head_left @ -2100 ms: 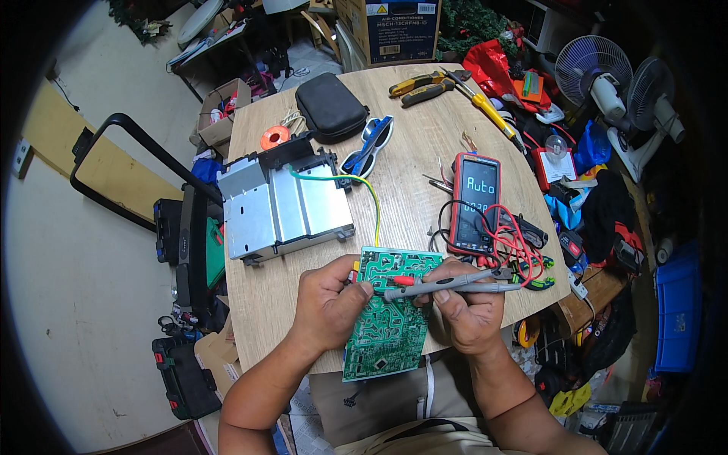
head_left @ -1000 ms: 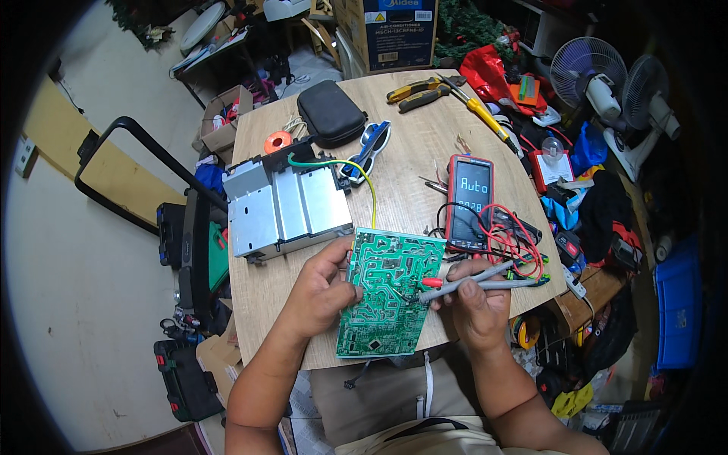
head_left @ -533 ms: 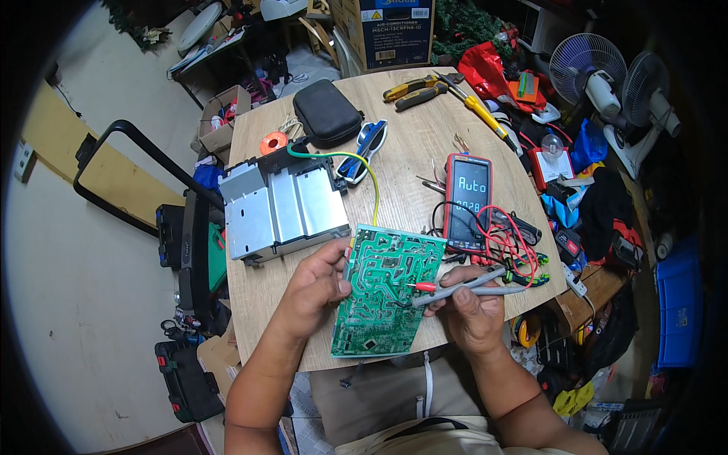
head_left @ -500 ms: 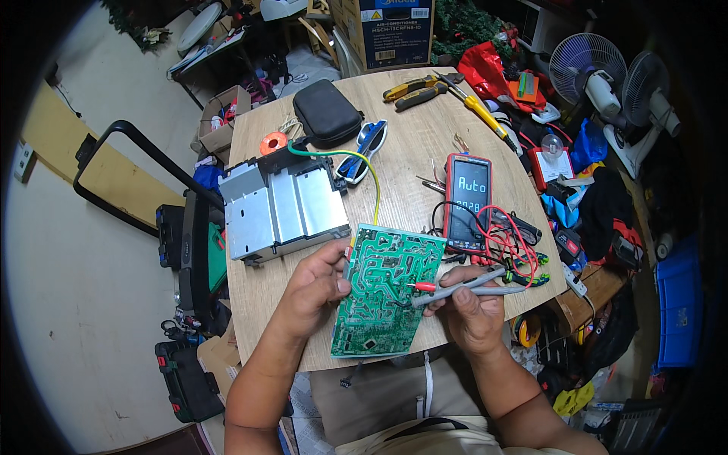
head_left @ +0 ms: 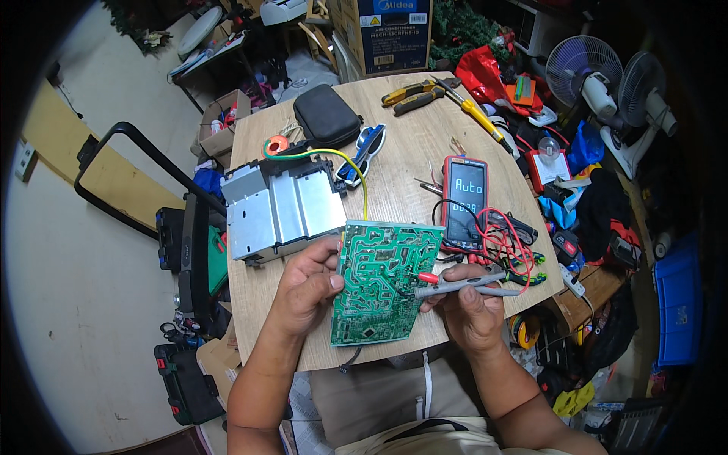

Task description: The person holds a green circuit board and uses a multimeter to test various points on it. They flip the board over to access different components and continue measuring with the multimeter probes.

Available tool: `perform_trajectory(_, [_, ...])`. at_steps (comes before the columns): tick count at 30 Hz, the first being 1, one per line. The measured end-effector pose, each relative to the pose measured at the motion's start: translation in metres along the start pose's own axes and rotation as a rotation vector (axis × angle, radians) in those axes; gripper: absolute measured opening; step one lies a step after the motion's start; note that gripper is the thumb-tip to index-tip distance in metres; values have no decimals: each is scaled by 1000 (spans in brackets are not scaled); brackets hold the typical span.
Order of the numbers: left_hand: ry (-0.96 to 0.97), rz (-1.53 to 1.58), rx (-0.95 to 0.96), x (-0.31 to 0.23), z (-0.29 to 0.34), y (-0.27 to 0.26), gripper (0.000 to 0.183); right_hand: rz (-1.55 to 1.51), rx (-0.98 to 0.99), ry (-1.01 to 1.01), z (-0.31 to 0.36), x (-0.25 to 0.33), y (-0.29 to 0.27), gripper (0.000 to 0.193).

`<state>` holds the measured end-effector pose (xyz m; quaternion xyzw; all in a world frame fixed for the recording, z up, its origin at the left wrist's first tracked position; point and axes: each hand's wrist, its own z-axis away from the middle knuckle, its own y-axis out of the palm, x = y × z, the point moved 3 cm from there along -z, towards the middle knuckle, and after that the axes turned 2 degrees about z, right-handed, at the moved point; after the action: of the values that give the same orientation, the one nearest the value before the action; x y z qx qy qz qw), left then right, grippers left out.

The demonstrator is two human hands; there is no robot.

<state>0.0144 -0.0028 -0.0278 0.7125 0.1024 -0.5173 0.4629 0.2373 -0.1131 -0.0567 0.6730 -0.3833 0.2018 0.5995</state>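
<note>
A green circuit board [head_left: 375,299] is tilted up over the near table edge, its trace side facing me. My left hand [head_left: 307,288] is closed on its left edge, thumb in front. My right hand [head_left: 472,315] is closed round two grey test probes [head_left: 462,283]. A red tip and a dark tip point at the board's right half; whether they touch it I cannot tell. Black and red leads run by the red-framed multimeter [head_left: 464,199], whose screen is lit. A green-yellow wire [head_left: 356,171] rises from behind the board's top edge.
Left of the board sits a metal-and-black housing [head_left: 284,208]. Beyond it are a solder spool [head_left: 277,145], a black case [head_left: 327,115] and white-blue glasses [head_left: 362,155]. Pliers [head_left: 413,97] and a yellow soldering iron [head_left: 478,114] lie at the back. Clutter and fans [head_left: 588,72] crowd the right.
The board has shifted slightly left and up with my left hand. The green-yellow wire has swung left over the spool. The probes have turned a little, and their tips sit slightly higher.
</note>
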Motion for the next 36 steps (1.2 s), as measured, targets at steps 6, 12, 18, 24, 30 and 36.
perform_trajectory(6, [106,-5,-34,-5,1,6,62,3,19,-36,2,2,1,39])
perform_trajectory(12, [126,-7,-36,-8,2,5,62,21,36,-33,2,1,2,39])
perform_trajectory(18, [223,-67,-11,-8,2,2,64,31,49,-37,2,3,3,38])
perform_trajectory(24, [318,-278,91,-12,7,14,46,-32,4,-33,5,1,-1,34])
perform_trajectory(30, [424,-508,207,-18,5,25,32,-27,-4,-51,2,3,-7,31])
perform_trajectory(36, [494,-651,277,-20,2,25,36,-23,5,-52,0,3,-8,30])
